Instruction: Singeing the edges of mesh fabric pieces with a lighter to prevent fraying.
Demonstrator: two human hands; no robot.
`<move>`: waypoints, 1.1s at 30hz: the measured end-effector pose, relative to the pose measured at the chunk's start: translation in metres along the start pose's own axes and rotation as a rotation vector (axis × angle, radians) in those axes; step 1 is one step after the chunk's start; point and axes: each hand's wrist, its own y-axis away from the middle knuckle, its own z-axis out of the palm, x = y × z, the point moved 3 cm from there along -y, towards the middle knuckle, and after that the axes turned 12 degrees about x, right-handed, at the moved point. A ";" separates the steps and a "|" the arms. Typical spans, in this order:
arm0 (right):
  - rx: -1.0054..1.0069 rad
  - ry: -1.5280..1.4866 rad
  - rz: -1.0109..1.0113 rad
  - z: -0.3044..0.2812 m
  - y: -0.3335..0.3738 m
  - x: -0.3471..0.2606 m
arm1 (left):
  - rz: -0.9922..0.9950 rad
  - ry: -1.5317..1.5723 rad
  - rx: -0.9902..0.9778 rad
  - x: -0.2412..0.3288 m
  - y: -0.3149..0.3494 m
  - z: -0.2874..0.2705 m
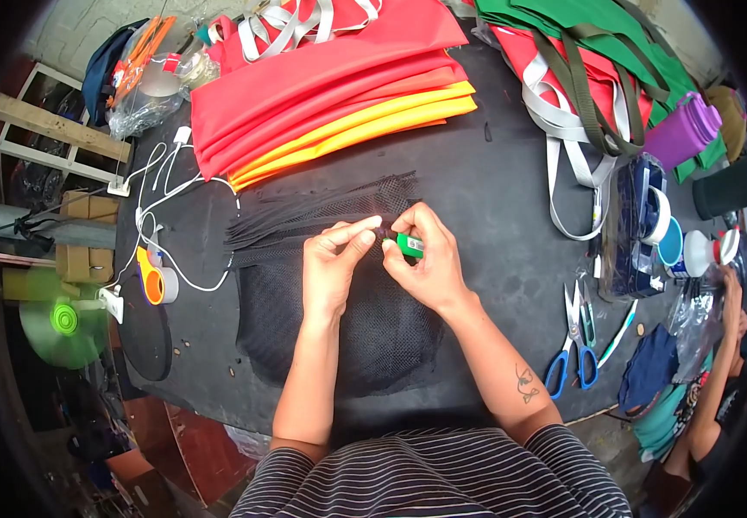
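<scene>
My right hand (432, 266) is closed around a small green lighter (410, 245), its top pointing toward my left fingertips. Thumb and forefinger of my left hand (330, 268) are pinched together close beside it; a small dark bit shows between the two hands, too small to name. A bright glow shows at the left fingertip, and I cannot tell whether it is a flame. Beneath both hands black mesh fabric (330, 350) is spread on the dark table (511, 207), with gathered folds on its far side.
Beyond the mesh lies a stack of red and yellow bags (330, 104). Green bags (580, 26) and a purple bottle (684, 129) are far right. Blue-handled scissors (573, 341) lie right, a tape dispenser (157, 278) and white cables (142, 216) left. Another person's arm (718, 363) shows at right.
</scene>
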 end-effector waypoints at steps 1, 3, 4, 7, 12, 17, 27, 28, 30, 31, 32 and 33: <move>-0.013 0.001 0.005 0.000 0.001 0.000 | 0.004 0.004 0.006 -0.001 0.000 0.000; -0.027 0.004 0.011 0.000 0.002 0.000 | 0.000 0.011 0.006 0.001 0.000 0.000; -0.027 -0.002 0.016 -0.001 0.003 -0.001 | -0.003 0.018 0.004 0.001 0.000 0.000; -0.010 -0.038 0.012 -0.002 0.005 -0.001 | -0.056 0.061 0.002 0.006 0.002 0.002; 0.062 -0.173 0.136 -0.018 0.015 0.004 | 0.092 -0.130 0.078 0.002 0.006 0.001; 0.179 -0.446 0.395 -0.034 0.019 0.023 | 0.287 -0.283 0.049 0.008 0.015 0.014; -0.034 -0.150 0.397 -0.034 0.018 0.017 | 0.443 -0.543 0.030 0.017 0.017 0.019; -0.116 0.000 0.426 -0.033 0.015 0.005 | 0.420 -0.597 0.017 0.018 0.017 0.020; -0.114 0.184 0.186 -0.027 0.016 0.001 | 0.522 -0.673 -0.006 0.018 0.013 0.018; -0.110 0.233 0.116 -0.024 0.016 -0.004 | 0.625 -0.746 -0.031 0.020 0.012 0.017; -0.136 0.194 0.154 -0.022 0.016 -0.006 | 0.561 -0.787 -0.072 0.020 0.011 0.014; -0.136 0.195 0.154 -0.021 0.015 -0.008 | 0.599 -0.832 -0.069 0.026 0.011 0.015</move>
